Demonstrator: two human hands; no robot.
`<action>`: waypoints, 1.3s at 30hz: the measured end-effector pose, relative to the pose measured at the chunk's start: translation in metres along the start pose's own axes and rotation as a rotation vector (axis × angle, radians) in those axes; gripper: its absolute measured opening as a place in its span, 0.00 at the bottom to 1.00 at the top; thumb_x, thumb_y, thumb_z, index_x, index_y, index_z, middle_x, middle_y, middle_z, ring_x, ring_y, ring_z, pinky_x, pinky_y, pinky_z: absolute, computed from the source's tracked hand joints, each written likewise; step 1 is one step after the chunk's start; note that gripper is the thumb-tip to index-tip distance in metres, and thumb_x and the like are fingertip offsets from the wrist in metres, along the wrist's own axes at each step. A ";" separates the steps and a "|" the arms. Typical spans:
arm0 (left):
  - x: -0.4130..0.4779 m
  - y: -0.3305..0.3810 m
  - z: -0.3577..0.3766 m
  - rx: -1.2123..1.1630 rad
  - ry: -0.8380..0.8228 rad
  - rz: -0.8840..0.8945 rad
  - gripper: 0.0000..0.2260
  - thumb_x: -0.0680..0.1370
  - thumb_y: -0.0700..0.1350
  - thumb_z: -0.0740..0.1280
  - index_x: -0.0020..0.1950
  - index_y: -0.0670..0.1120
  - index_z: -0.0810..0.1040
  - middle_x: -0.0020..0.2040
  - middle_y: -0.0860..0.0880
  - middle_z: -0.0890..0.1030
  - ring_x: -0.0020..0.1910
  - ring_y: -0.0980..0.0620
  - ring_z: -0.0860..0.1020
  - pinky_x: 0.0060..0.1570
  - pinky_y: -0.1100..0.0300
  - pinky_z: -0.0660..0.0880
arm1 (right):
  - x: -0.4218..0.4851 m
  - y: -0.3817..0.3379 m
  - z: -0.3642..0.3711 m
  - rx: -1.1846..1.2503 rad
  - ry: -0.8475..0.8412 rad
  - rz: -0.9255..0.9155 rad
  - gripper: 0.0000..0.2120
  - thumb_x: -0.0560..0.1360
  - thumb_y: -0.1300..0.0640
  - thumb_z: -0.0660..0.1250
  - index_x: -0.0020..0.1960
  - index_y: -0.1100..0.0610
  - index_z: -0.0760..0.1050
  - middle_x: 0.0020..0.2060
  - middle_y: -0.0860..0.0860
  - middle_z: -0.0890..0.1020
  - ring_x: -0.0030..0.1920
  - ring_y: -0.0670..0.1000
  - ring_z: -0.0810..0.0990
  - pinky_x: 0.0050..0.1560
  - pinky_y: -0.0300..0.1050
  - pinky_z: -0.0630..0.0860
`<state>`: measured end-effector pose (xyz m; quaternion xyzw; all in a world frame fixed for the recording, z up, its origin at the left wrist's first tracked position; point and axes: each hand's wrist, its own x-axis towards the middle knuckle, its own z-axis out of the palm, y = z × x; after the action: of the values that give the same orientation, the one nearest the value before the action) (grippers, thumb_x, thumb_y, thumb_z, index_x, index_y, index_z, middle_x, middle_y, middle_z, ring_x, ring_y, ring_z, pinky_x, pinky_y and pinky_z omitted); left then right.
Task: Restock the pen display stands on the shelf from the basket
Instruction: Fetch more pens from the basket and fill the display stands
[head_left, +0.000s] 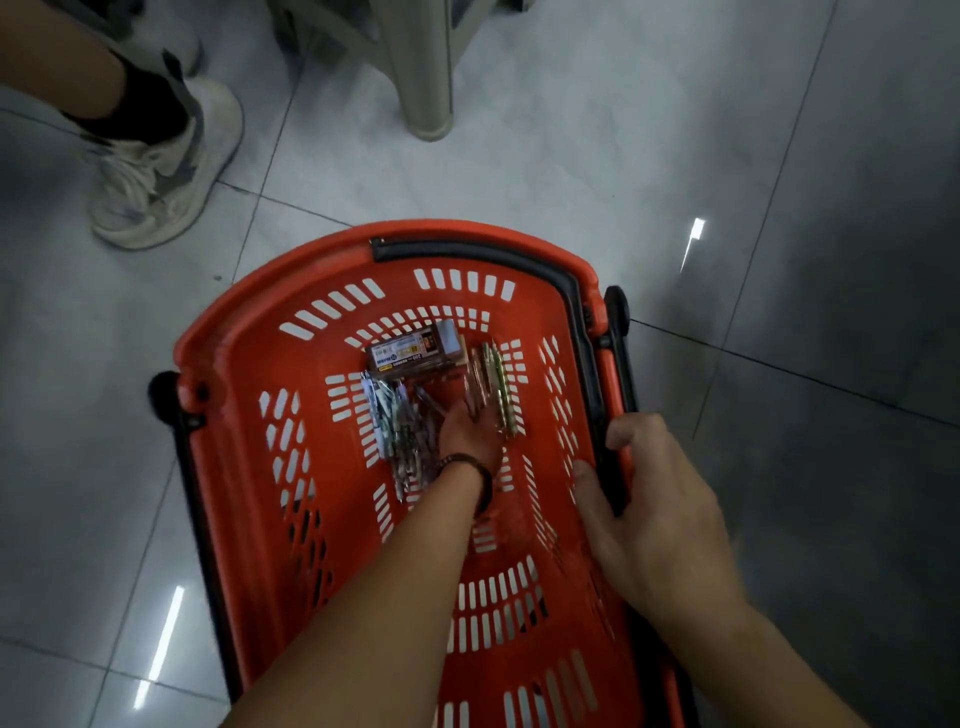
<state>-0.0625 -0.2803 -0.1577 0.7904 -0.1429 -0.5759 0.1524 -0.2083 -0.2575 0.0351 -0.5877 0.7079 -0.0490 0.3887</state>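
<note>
- Fingers of the left hand are reaching down to the floor of the red basket and are lying over the loose pens; they are blurred and partly hidden among the pens, so whether they are spread flat or already pinching one cannot be told.
- Pens are lying in two groups on the basket floor: a scattered pile just to the left of the left hand and under its fingertips, and a tighter row of greenish pens just to the right of the fingertips.
- Long axes of most pens are running roughly away from the person, close to the line of the reaching forearm, so the fingers are meeting them nearly end-on rather than across.
- A flat printed box is lying crosswise just beyond the pens, touching or nearly touching their far ends.
- The right hand is curling around the black handle at the basket's right rim, fingers wrapped over it and thumb inside, steadying the basket.
- The left hand is plainly the nearer one to the pens; the right is well apart from them, at the rim.
- As a judgement, the coming grasp is depending on the fingers turning or closing across the pen shafts to gather several at once.
- The shelf and display stands are not in view.
</note>
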 end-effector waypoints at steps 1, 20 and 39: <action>-0.014 0.001 -0.005 -0.125 -0.045 -0.007 0.10 0.84 0.46 0.65 0.63 0.46 0.81 0.55 0.46 0.86 0.56 0.43 0.83 0.60 0.48 0.78 | 0.000 -0.001 -0.003 -0.042 -0.020 -0.006 0.12 0.81 0.39 0.64 0.57 0.35 0.60 0.55 0.38 0.72 0.45 0.40 0.78 0.40 0.38 0.77; -0.513 0.247 -0.293 -0.238 -0.914 0.119 0.13 0.84 0.41 0.63 0.68 0.40 0.78 0.58 0.35 0.83 0.49 0.39 0.83 0.48 0.46 0.83 | -0.203 -0.338 -0.279 0.868 0.193 0.063 0.16 0.77 0.61 0.77 0.62 0.48 0.84 0.44 0.50 0.86 0.40 0.49 0.85 0.41 0.52 0.84; -0.753 0.169 -0.529 -0.566 -0.615 0.426 0.14 0.83 0.40 0.63 0.68 0.41 0.79 0.64 0.36 0.81 0.57 0.36 0.83 0.60 0.38 0.79 | -0.395 -0.540 -0.284 1.010 -0.210 -0.355 0.13 0.81 0.69 0.68 0.63 0.60 0.80 0.48 0.60 0.89 0.44 0.56 0.88 0.41 0.46 0.83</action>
<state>0.2111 -0.0916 0.7170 0.4635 -0.1780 -0.7557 0.4272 0.0506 -0.1879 0.7108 -0.4399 0.4436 -0.3887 0.6772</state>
